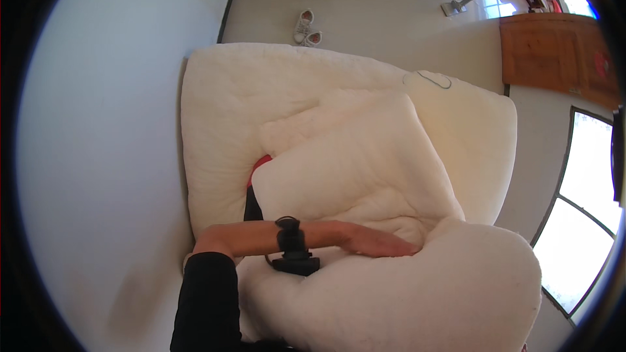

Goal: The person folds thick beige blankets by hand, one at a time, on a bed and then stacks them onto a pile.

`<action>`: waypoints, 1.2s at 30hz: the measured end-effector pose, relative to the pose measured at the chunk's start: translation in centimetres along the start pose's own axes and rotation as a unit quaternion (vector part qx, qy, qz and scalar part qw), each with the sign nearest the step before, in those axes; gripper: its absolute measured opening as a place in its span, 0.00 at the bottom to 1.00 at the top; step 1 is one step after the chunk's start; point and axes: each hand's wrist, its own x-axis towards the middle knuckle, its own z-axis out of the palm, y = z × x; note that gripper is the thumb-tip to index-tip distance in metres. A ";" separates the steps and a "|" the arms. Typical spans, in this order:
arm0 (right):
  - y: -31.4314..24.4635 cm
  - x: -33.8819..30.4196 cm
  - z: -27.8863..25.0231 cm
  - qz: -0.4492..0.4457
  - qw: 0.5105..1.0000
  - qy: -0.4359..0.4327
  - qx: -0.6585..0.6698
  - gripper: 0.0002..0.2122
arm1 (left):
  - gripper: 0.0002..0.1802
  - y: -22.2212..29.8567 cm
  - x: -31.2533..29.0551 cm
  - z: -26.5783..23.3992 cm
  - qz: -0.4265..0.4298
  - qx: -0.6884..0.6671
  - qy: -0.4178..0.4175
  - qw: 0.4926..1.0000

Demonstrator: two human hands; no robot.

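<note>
A thick cream quilt point(345, 163) lies folded and bunched over a wide cream padded layer point(222, 111). My left arm reaches in from the lower left and bends across to the right. My left hand point(378, 241) lies stretched out along a crease of the quilt, its fingertips pressed into the fold beside a big puffed part point(417, 293) nearest me. A black strapped device point(292, 241) is on the left wrist. My right hand does not show; the puffed quilt covers the lower right.
Red and black cloth point(259, 166) peeks from under the quilt. A pale wall point(111, 124) runs along the left. Beyond the bedding, white shoes point(305, 29) and a long-handled floor tool point(453, 8) are on the floor. A wooden cabinet point(541, 49) and a window point(580, 215) are on the right.
</note>
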 end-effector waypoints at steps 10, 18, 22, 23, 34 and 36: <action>7.6 5.2 30.0 0.135 0.973 -0.189 0.013 0.21 | 0.27 -3.8 -14.6 -9.8 -0.116 0.017 0.478 0.871; 13.7 5.1 32.4 0.174 0.968 -0.179 0.036 0.18 | 0.42 -0.4 -24.4 10.2 -0.291 -0.126 0.597 0.737; 14.9 5.6 32.3 0.205 0.959 -0.186 0.066 0.18 | 0.39 -2.3 -23.3 18.3 -0.168 -0.163 0.631 0.740; 14.1 5.4 32.3 0.214 0.951 -0.193 0.108 0.16 | 0.39 -2.5 -23.6 19.6 -0.167 -0.178 0.642 0.727; 12.7 3.3 31.7 0.203 0.953 -0.218 0.046 0.21 | 0.31 -5.7 -28.2 21.8 -0.211 -0.298 0.553 0.749; 12.0 3.4 31.8 0.240 0.948 -0.199 0.058 0.19 | 0.29 -5.6 -28.5 21.9 -0.231 -0.284 0.536 0.760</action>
